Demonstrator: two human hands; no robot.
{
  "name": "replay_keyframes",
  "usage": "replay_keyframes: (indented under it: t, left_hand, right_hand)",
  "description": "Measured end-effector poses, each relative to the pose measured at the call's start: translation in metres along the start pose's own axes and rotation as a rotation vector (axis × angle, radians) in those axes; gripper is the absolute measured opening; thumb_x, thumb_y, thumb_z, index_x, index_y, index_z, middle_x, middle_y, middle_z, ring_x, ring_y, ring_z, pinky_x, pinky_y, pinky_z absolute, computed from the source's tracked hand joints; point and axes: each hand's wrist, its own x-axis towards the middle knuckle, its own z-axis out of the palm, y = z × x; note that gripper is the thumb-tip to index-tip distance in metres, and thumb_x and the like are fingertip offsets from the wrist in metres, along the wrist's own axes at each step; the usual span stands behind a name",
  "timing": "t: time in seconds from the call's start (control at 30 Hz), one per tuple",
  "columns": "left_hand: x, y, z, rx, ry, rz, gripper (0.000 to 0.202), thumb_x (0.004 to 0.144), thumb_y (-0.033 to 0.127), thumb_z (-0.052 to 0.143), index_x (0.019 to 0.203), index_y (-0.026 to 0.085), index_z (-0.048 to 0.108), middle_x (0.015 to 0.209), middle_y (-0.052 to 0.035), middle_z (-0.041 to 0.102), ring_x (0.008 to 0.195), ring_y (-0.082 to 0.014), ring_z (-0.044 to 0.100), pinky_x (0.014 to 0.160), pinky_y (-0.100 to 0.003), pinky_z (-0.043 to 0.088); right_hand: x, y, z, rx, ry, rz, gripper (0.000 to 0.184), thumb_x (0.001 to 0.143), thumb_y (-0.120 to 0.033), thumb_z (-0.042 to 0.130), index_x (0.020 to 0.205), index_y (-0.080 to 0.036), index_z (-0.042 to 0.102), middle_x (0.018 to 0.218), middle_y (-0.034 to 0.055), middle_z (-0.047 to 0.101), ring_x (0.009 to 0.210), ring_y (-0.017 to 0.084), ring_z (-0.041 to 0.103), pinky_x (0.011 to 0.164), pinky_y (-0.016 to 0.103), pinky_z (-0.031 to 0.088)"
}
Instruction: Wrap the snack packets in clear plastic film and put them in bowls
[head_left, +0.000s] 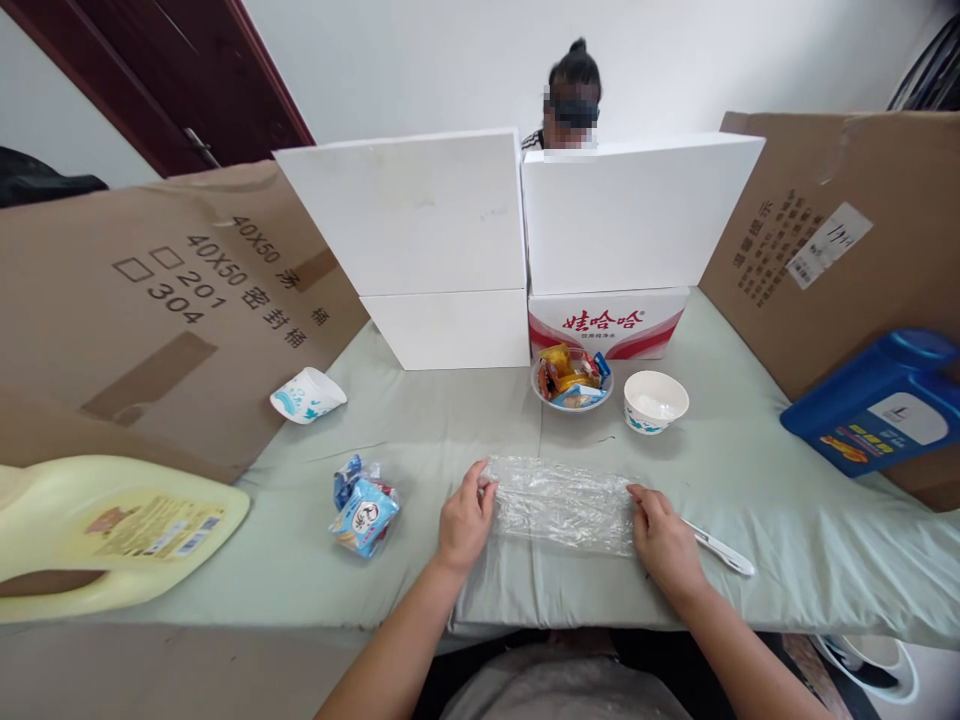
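The person's hands are well apart, low in the middle of the frame, each closed on one end of the clear plastic film [562, 505]. The film lies crinkled on the pale green cloth [450, 420]. The left hand [465, 520] pinches the left edge with its thumb on top. The right hand [664, 540] grips the right edge, knuckles up, with a white utensil [721, 549] poking out beside it.

To my eye the work is drawing the film flat. An even, gentle pull from both ends would do it best, low to the cloth, since thin film tears or bunches under a jerk. The snack packets [364, 510] at left and the bowl of snacks [574, 385] above lie apart from it.
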Motion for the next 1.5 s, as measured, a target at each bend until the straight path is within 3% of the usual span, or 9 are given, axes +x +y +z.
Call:
replay_keyframes:
  t: [0.33,0.53,0.6,0.7,0.8,0.97,1.17,1.37,1.5]
  left_hand:
    - [0.003,-0.004,0.010,0.112,-0.082,0.000,0.039,0.094,0.026,0.047,0.132,0.018,0.048,0.095,-0.0069,0.069,0.082,-0.0206,0.067,0.077,-0.031,0.051]
    - [0.013,0.024,-0.008,0.305,0.071,0.179,0.032,0.091,0.019,0.048,0.121,0.014,0.059,0.112,-0.0164,0.060,0.102,-0.0296,0.059,0.085,-0.043,0.048]
    - [0.016,0.039,-0.008,0.269,-0.010,0.304,0.026,0.093,0.019,0.046,0.113,0.017,0.063,0.112,-0.0140,0.062,0.106,-0.0290,0.057,0.090,-0.045,0.045]
    - [0.016,0.057,0.004,0.217,-0.273,0.488,0.032,0.094,0.028,0.049,0.123,0.019,0.059,0.125,-0.0120,0.060,0.123,-0.0302,0.049,0.104,-0.050,0.037]
    - [0.011,0.062,0.022,0.235,-0.477,0.573,0.060,0.092,0.050,0.051,0.143,0.021,0.040,0.151,-0.0111,0.038,0.142,-0.0333,0.025,0.114,-0.056,0.018]
    - [0.006,0.052,0.032,0.255,-0.571,0.561,0.071,0.091,0.060,0.045,0.151,0.028,0.024,0.158,-0.0073,0.024,0.146,-0.0307,0.014,0.116,-0.056,0.007]
    - [0.008,0.032,0.018,0.290,-0.569,0.512,0.082,0.085,0.069,0.049,0.151,0.026,0.025,0.158,-0.0098,0.021,0.146,-0.0329,0.014,0.115,-0.056,0.009]
    - [0.010,-0.008,-0.006,0.362,-0.440,0.385,0.075,0.088,0.061,0.050,0.150,0.023,0.030,0.157,-0.0144,0.023,0.145,-0.0360,0.015,0.113,-0.059,0.015]
    - [0.002,-0.009,-0.036,0.242,-0.365,0.442,0.055,0.089,0.045,0.055,0.138,0.019,0.048,0.149,-0.0140,0.039,0.142,-0.0355,0.024,0.111,-0.056,0.027]
  right_hand:
    - [0.004,-0.001,0.004,-0.177,-0.101,-0.035,0.045,0.087,-0.012,0.035,0.126,-0.018,0.056,0.121,0.0106,0.061,0.097,0.023,0.066,0.076,0.034,0.055]
    - [0.004,-0.007,0.001,-0.287,-0.164,-0.048,0.045,0.085,-0.010,0.038,0.125,-0.013,0.058,0.126,0.0167,0.055,0.097,0.026,0.064,0.079,0.037,0.053]
    - [0.005,-0.013,-0.003,-0.307,-0.108,-0.069,0.044,0.083,-0.010,0.041,0.123,-0.015,0.059,0.130,0.0172,0.053,0.107,0.030,0.058,0.087,0.043,0.049]
    - [0.009,-0.026,-0.005,-0.302,-0.047,-0.132,0.041,0.083,-0.010,0.042,0.119,-0.016,0.061,0.134,0.0161,0.052,0.121,0.034,0.049,0.098,0.051,0.041]
    - [0.014,-0.040,0.005,-0.221,-0.111,-0.289,0.042,0.087,-0.013,0.041,0.125,-0.016,0.059,0.136,0.0132,0.053,0.134,0.030,0.038,0.109,0.050,0.030]
    - [0.018,-0.043,0.028,-0.202,-0.319,-0.381,0.063,0.090,-0.040,0.047,0.146,-0.013,0.036,0.154,0.0123,0.031,0.145,0.030,0.016,0.115,0.051,0.022]
    - [0.003,-0.016,0.030,-0.292,-0.246,-0.202,0.074,0.090,-0.056,0.043,0.147,-0.010,0.032,0.155,0.0164,0.024,0.145,0.035,0.012,0.113,0.058,0.018]
    - [-0.009,0.002,0.011,-0.274,-0.203,-0.213,0.075,0.091,-0.056,0.042,0.149,-0.009,0.028,0.155,0.0176,0.025,0.146,0.032,0.011,0.114,0.057,0.019]
    - [-0.013,0.003,-0.020,-0.149,-0.305,-0.385,0.064,0.089,-0.050,0.051,0.144,-0.019,0.041,0.154,0.0113,0.032,0.145,0.031,0.016,0.113,0.053,0.027]
